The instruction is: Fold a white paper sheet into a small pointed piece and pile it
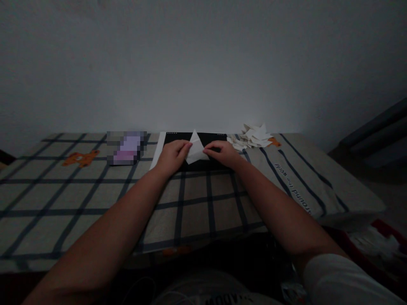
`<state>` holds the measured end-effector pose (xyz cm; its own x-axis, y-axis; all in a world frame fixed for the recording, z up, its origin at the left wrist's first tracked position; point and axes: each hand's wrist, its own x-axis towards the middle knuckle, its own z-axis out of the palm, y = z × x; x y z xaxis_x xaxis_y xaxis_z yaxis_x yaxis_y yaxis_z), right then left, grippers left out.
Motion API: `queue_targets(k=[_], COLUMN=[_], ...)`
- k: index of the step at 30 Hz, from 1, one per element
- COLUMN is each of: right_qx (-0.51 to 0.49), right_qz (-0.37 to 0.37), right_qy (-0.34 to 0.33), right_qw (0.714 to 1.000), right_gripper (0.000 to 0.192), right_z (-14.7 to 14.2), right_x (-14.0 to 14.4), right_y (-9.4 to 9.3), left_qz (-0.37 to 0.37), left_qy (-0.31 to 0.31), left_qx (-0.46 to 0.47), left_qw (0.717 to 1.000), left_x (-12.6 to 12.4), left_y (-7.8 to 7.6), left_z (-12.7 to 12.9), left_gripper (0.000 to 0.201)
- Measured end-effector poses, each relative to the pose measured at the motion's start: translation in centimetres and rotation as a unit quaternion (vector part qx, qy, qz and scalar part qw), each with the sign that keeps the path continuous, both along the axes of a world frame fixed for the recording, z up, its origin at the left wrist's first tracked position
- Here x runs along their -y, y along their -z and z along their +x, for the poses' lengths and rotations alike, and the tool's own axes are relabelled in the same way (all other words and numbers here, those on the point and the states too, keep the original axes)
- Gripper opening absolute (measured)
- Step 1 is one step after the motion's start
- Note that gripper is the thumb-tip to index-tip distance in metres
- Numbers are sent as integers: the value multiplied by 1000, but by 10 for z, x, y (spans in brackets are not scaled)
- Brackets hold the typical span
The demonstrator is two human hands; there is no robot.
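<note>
A folded piece of white paper (196, 149) with a pointed top stands out against a black sheet or mat (178, 136). My left hand (174, 156) pinches its left edge between thumb and fingers. On the opposite side, my right hand (222, 153) grips the lower right edge with its fingertips. Just beyond the right hand lies a heap of folded white paper pieces (254, 136). A white margin (158, 151) shows along the left side of the black sheet.
A checked cloth (193, 203) covers the table, which meets a plain wall (203, 63). To the left rests a phone-like device (129, 147) with a lit, blurred screen. A red container (388, 231) with whitish contents is low at the right.
</note>
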<state>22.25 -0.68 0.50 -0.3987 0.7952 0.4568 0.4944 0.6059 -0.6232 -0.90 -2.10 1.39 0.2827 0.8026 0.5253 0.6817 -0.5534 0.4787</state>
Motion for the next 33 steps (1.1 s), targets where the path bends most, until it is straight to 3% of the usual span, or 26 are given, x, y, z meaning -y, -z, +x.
queue_targets(k=[9,14,17,23,26,29,33], right_qx=[-69,-47,0,133,175,185,220], right_qz=[-123,-170,-175,-112,-89,-12,68], right_qy=[7,61,120,151,155,157,83], right_qw=[990,982,977,973,968,970,970], right_gripper=[24,17,15,22,21,17,25], right_z=[-2,-3,-4,-8,-7,-4,-4], right_x=[-5,-9,-8,-2,-1,-2,1], right_y=[4,11,10,6,6,8,9], left_qz=[-43,5,46,6,-17,-24,-27], left_qy=[-12,-38,-5,134,144,146,148], left_qx=[97,31,-53,-199,-231,-235,-229], left_qw=[994,999,998,971,962,961,962], left_x=[-9,-11,-9,-7,-8,-8,-8], left_y=[11,10,8,14,17,16,13], left_z=[1,-1,-1,6,7,5,4], left_gripper=[40,50,36,36,36,37,38])
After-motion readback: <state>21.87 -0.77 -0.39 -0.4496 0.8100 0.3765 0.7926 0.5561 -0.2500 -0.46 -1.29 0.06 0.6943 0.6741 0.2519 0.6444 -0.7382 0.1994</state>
